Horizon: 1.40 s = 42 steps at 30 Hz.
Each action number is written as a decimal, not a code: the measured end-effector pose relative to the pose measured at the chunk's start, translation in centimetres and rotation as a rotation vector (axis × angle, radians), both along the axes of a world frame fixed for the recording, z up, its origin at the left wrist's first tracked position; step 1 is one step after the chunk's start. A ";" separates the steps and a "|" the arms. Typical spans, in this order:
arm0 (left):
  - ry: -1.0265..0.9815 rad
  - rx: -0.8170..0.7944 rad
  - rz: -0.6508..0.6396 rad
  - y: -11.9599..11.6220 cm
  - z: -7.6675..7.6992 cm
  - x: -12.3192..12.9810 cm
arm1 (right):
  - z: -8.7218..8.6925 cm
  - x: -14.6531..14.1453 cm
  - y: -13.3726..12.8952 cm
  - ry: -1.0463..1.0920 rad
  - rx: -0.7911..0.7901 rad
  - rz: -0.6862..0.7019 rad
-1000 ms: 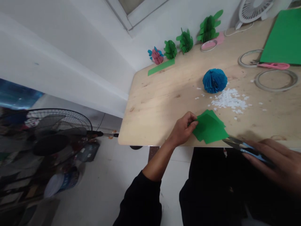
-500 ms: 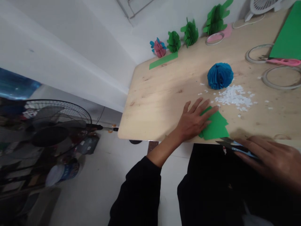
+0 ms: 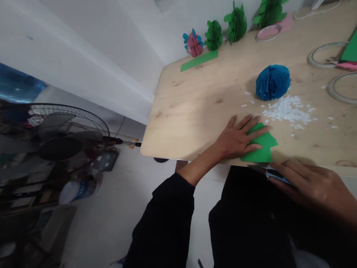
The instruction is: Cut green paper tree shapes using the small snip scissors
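My left hand (image 3: 240,137) lies flat, fingers spread, on a small stack of green paper squares (image 3: 262,146) near the front edge of the wooden table (image 3: 195,108). My right hand (image 3: 312,184) is just below the table edge and grips small blue-handled scissors (image 3: 269,172), whose blades point left toward the green paper. A blue honeycomb paper ball (image 3: 272,82) sits beyond the paper, with a pile of white paper scraps (image 3: 288,112) beside it.
Green paper plants (image 3: 235,23), a pink-and-blue paper flower (image 3: 193,42) and a green strip (image 3: 199,60) line the far edge. Tape rings (image 3: 323,56) and pink scissors (image 3: 347,65) lie at right. A floor fan (image 3: 61,130) stands left of the table.
My left hand went from pinching the corner of the green paper to lying flat on it. The right hand with the scissors drew slightly closer; the view tilted down.
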<state>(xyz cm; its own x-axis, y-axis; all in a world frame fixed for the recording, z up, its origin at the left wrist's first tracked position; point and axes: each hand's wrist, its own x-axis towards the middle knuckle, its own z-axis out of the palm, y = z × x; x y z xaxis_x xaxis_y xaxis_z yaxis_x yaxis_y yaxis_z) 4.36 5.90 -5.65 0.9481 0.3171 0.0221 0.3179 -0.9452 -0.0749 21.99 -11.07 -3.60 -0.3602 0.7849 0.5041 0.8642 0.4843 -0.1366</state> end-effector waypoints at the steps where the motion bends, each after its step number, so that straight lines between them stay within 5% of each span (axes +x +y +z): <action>1: -0.001 0.003 0.001 0.0 0.0 0.0 | 0.0 0.0 0.0 -0.018 0.005 0.011; 37: -0.042 -0.111 0.024 -0.2 0.6 -0.1 | -0.2 -1.6 1.5 -0.029 0.139 0.080; 42: -0.048 -0.120 0.026 -0.2 0.5 0.0 | -0.4 -2.2 0.7 0.039 0.086 0.208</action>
<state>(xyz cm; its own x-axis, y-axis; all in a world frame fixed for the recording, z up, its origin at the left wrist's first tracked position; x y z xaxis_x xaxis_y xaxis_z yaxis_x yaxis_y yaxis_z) 4.39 5.73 -5.15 0.9382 0.3450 0.0275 0.3432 -0.9377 0.0542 19.78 -10.34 -4.02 -0.4888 0.6494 0.5826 0.7395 0.6627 -0.1182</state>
